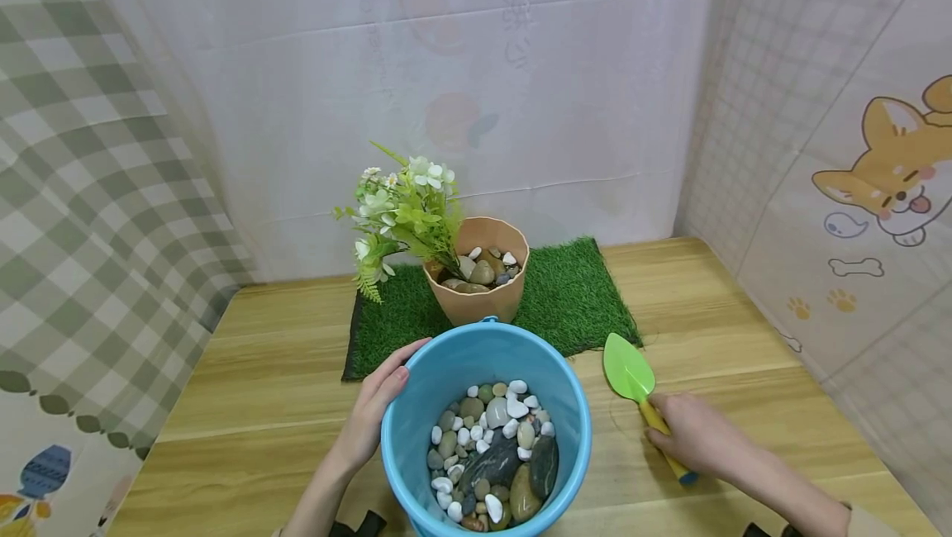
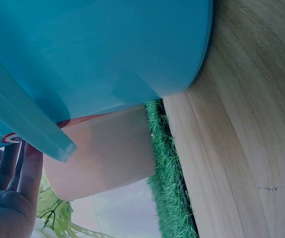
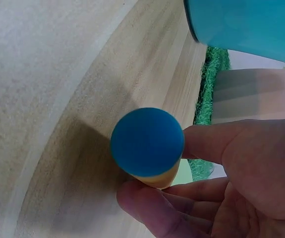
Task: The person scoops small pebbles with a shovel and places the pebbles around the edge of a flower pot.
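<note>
A blue bucket (image 1: 397, 438) stands at the front of the table, with white, grey and brown pebbles (image 1: 476, 430) and larger dark stones (image 1: 494, 467) in it. My left hand (image 1: 378, 401) lies along the bucket's left side near the rim, its fingers (image 2: 30, 171) extended against the outer wall beside the bucket's handle (image 2: 28, 106). To the right of the bucket, my right hand (image 1: 695, 434) holds a small garden trowel (image 1: 628, 368) by its yellow handle, between thumb and fingers. The trowel's green blade points away from me; its blue end cap (image 3: 147, 142) faces the right wrist camera.
Behind the bucket, a peach flowerpot (image 1: 483, 301) with stones and white flowers (image 1: 409, 206) stands on a mat of artificial grass (image 1: 576, 293). The wooden table (image 1: 260, 405) is bordered by a checked cloth (image 1: 89, 132) at left and printed sheets (image 1: 580, 107) at back and right.
</note>
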{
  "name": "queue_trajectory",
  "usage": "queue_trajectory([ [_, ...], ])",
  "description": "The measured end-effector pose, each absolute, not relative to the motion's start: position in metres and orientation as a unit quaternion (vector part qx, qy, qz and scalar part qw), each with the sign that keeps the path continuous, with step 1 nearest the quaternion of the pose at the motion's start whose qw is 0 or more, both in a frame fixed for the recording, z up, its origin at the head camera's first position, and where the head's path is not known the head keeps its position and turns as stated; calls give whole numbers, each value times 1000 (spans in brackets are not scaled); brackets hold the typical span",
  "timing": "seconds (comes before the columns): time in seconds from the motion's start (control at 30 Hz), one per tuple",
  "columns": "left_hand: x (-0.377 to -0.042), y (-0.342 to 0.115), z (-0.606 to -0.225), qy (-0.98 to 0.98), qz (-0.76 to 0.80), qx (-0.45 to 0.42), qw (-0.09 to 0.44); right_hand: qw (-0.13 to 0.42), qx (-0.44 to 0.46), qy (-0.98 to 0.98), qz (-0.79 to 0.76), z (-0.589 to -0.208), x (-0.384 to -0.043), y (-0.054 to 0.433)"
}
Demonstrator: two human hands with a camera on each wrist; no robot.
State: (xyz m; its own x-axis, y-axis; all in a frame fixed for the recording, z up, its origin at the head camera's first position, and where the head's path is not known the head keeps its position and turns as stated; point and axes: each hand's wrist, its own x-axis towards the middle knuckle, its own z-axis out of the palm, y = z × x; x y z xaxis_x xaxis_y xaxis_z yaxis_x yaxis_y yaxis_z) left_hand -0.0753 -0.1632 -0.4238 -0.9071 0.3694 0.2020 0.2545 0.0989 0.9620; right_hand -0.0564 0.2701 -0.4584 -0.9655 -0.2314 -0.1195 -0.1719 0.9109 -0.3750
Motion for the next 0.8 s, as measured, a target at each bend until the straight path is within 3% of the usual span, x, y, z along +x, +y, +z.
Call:
queue_trajectory([
  [0.2,-76,-163,-421,752,626,203,39,101,-97,970,-199,-444,-69,273],
  [0.53,-106,-162,-419,801,595,60,-38,38,-163,964,-207,-406,-127,257],
  [0.8,-141,-167,-421,830,555,41,-51,16,-188,943,-274,-393,-175,229],
])
